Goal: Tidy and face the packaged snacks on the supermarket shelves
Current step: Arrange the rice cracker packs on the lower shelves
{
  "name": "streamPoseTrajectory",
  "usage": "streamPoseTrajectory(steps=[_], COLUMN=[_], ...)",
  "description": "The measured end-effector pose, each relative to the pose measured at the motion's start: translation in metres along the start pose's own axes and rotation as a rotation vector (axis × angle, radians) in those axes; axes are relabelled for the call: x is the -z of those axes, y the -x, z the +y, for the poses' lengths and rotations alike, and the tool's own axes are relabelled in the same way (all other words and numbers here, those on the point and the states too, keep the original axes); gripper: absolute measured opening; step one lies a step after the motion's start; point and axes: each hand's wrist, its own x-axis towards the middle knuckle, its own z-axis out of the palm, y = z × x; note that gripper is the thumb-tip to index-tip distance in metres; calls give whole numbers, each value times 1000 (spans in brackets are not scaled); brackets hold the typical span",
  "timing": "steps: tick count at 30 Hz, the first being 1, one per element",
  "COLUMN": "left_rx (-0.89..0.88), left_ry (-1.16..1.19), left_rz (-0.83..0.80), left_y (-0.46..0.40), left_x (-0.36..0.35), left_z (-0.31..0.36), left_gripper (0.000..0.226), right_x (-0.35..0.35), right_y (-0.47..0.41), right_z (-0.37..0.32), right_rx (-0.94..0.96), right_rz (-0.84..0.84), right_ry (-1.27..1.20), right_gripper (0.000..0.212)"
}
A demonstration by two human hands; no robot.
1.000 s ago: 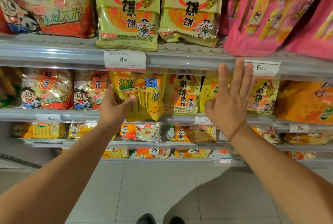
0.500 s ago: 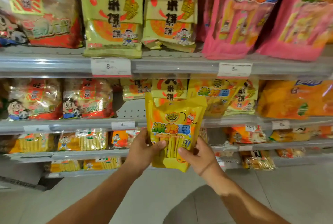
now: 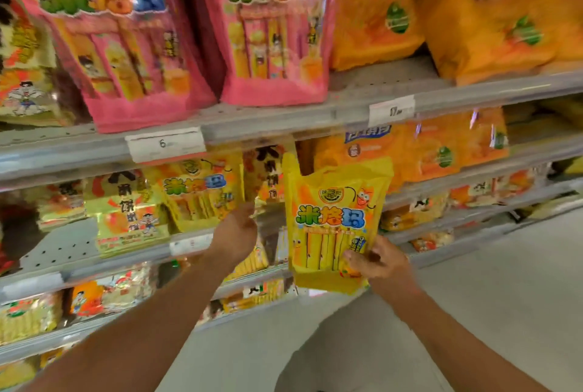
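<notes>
Half a second ago both hands held the yellow plastic snack pouch with cartoon sticks printed on it (image 3: 334, 227) low and square before the shelves; now the view has swung right and upward, so the two large pink foil snack bags (image 3: 202, 31) on the grey metal upper shelf (image 3: 347, 109) fill the top of the picture, with blurred orange bags (image 3: 492, 19) beside them. The pouch now hangs upright in the open aisle in front of the middle shelf, held by the right hand (image 3: 378, 262) alone, whose fingers and thumb pinch its lower right corner. The left hand (image 3: 235, 232) has let go and reaches toward a matching yellow pouch (image 3: 202, 192) standing on the middle shelf, its fingers loosely curled near that pouch's lower right edge; whether they touch it cannot be told. To the left of that shelf's green rice-cracker bag (image 3: 129, 211) lies a bare stretch of perforated shelf floor. The white price tag (image 3: 165, 143) under the pink bags reads "6"; the smaller white tag (image 3: 392, 111) further right reads "17".
</notes>
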Motion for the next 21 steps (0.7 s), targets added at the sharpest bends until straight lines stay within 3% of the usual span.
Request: streamPoseTrajectory(steps=[3, 5, 10, 16, 21], left_rx=[15, 123, 349, 329, 368], left_ry=[11, -40, -139, -119, -57], left_rz=[9, 35, 245, 335, 328], left_y=[-24, -35, -56, -64, -74], left_x=[-31, -46, -63, -66, -66], left_z=[38, 56, 70, 63, 65], left_gripper=[55, 63, 86, 91, 67], right_x=[45, 65, 85, 87, 87], right_y=[-12, -18, -34, -55, -66], right_z=[4, 10, 13, 16, 18], right_rx=[-13, -41, -45, -112, -127], right_rz=[-8, -12, -48, -114, -134], right_ry=[2, 26, -32, -127, -107], right_gripper=[35, 33, 32, 40, 42])
